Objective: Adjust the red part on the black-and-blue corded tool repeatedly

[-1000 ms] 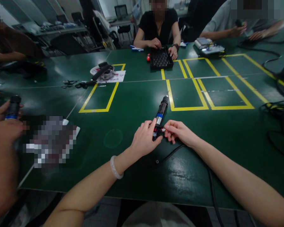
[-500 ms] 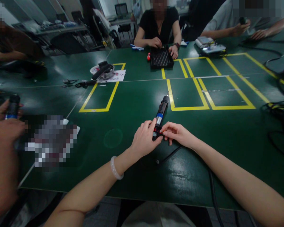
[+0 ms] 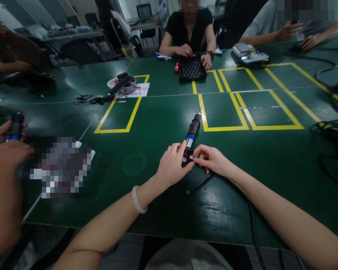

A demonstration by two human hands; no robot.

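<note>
On the green table lies an electric screwdriver, black with a blue ring and a silver band, its thin bit pointing away from me. My left hand is closed around its rear end, where the casing looks opened and red parts show. Close against it from the right, my right hand pinches a small silver-and-red piece at this rear end; its kind is too small to tell. A black cable comes out below my right hand, its round end lying on the table.
At the left a co-worker's hand holds a similar black tool. Opposite, a person reaches into a black tray. A reel with paper lies at the back left. Yellow tape marks the table; cables pile up at the right.
My right fingers have shifted slightly at the screwdriver's rear end, and the small silver piece shows more clearly between them. My left hand and the screwdriver have stayed in place.
</note>
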